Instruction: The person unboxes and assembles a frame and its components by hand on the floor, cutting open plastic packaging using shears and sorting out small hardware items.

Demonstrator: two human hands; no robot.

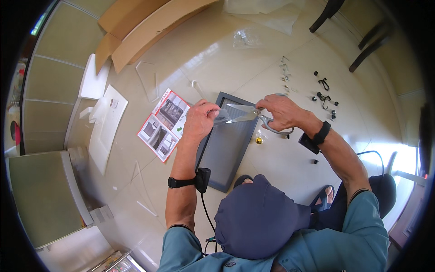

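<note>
My right hand (284,112) is closed around the grey handles of a pair of scissors (241,112). Their blades are spread apart and point left, toward a small clear plastic bag (221,116). The bag is pinched in the fingers of my left hand (199,120); what it contains, if anything, is too small to make out. Both hands are raised over a dark grey rectangular tray-like panel (229,154) that lies on the floor. Left of the panel, partly behind my left forearm, a printed leaflet (164,124) with a red border and photos lies flat.
Black fittings and hooks (323,97) are scattered at the right, near small metal parts (284,69). A gold-coloured piece (259,140) lies beside the panel. Opened cardboard (149,34), white foam (106,122) and clear plastic (244,40) lie around. Dark chair legs (327,16) stand at the far right.
</note>
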